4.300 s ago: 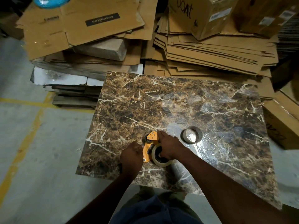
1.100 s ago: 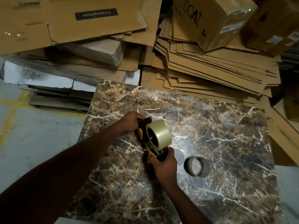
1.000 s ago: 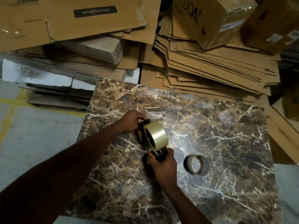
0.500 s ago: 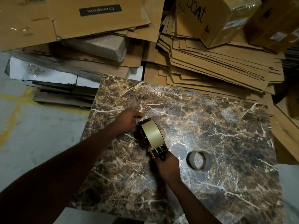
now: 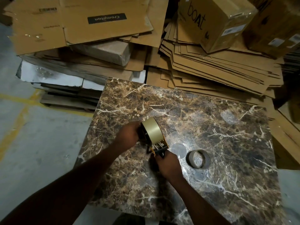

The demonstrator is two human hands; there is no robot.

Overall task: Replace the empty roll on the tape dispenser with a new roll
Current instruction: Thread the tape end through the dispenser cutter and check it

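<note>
The slab is lying with its far edge butting against stacked cardboard, while its left edge is standing clear over bare floor, where yellow lines are crossing. The right half of the slab is lying open, apart from the core, which is sitting on its side rim just right of the hands; the near corner is also sitting bare. A flattened sheet at the top left is showing a black label reading "Crompton", upside down from here, and the box at the top right is carrying "boAt" in dark letters plus a white sticker too small to read. The dispenser is being held just above the slab's middle, tilted, its yellow frame and metal rollers pointing towards the person. The roll is sitting in it, wide, full and pale tan, its smooth outer band facing up. The left hand is closing around the far side of the dispenser behind the roll, fingers mostly hidden. The right hand is gripping the dispenser's near end, clamped on the black part below the rollers. Whether any tape is being pulled through the rollers cannot be told.
</note>
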